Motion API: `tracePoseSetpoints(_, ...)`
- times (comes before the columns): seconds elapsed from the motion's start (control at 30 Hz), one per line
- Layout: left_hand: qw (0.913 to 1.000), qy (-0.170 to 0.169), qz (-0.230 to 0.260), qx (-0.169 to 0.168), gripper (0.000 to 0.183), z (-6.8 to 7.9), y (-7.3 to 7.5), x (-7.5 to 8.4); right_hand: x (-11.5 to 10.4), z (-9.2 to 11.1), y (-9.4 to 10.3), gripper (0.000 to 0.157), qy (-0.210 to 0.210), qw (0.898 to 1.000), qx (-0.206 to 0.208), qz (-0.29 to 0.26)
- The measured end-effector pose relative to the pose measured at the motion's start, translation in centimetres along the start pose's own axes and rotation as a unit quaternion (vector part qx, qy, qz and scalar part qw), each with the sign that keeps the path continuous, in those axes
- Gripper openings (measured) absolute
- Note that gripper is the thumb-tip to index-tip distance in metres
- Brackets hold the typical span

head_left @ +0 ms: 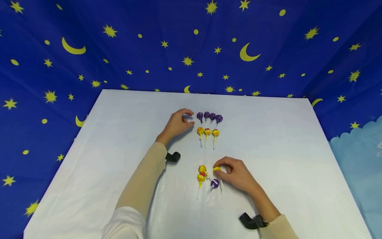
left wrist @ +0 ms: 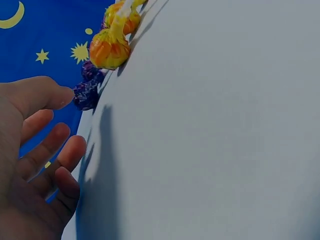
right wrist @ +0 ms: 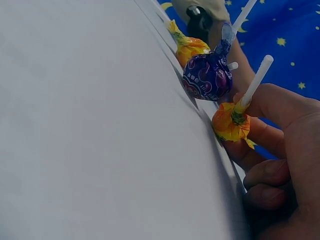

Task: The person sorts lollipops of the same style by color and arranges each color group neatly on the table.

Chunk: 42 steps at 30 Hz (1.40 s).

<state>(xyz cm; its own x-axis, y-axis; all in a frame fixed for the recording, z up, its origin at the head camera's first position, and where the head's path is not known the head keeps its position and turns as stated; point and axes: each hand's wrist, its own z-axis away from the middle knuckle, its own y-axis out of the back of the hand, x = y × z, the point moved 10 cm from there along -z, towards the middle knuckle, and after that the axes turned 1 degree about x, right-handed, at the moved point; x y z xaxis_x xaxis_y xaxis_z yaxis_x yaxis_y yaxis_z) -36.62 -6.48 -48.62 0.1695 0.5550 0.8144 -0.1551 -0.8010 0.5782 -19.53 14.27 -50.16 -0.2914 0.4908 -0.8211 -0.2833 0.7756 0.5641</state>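
My right hand pinches a yellow lollipop by its wrapped head between thumb and fingers, its white stick pointing away from the fingers. Beside it lie a purple lollipop and two yellow lollipops, close together. Farther back, my left hand holds nothing; its fingers are loosely bent, thumb apart from the index finger. Just right of that hand is a row of several purple lollipops. Three yellow lollipops form a second row in front, heads over the purple ones' sticks.
A white tabletop lies under everything. Blue cloth with yellow stars and moons hangs behind it and at both sides. Black wrist mounts sit on both wrists, and a light blue shape shows at the right.
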Motion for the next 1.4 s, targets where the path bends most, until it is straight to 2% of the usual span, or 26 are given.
tracePoseSetpoints(0.27,0.9996,-0.023,0.016,-0.006,0.039,1.8,0.2,0.8,-0.1,0.0,0.2,0.019,-0.011,1.000,0.002,0.001)
tracePoseSetpoints(0.53,0.9986,-0.041,-0.005,-0.032,0.040,3.2,-0.1,1.5,0.0,0.0,0.0,0.018,-0.006,1.000,-0.002,-0.004)
tracePoseSetpoints(0.97,0.9969,-0.069,-0.004,-0.039,0.039,5.5,-0.7,2.8,0.1,0.1,0.2,0.017,-0.002,1.000,0.001,-0.002)
tracePoseSetpoints(1.17,0.9965,-0.065,-0.038,-0.038,0.037,6.6,-1.0,3.0,0.3,0.1,0.1,0.018,0.000,1.000,0.001,-0.004)
tracePoseSetpoints(1.4,0.9941,-0.074,-0.063,-0.047,0.034,8.9,-1.7,4.3,0.1,0.0,0.1,0.018,-0.005,1.000,0.000,-0.004)
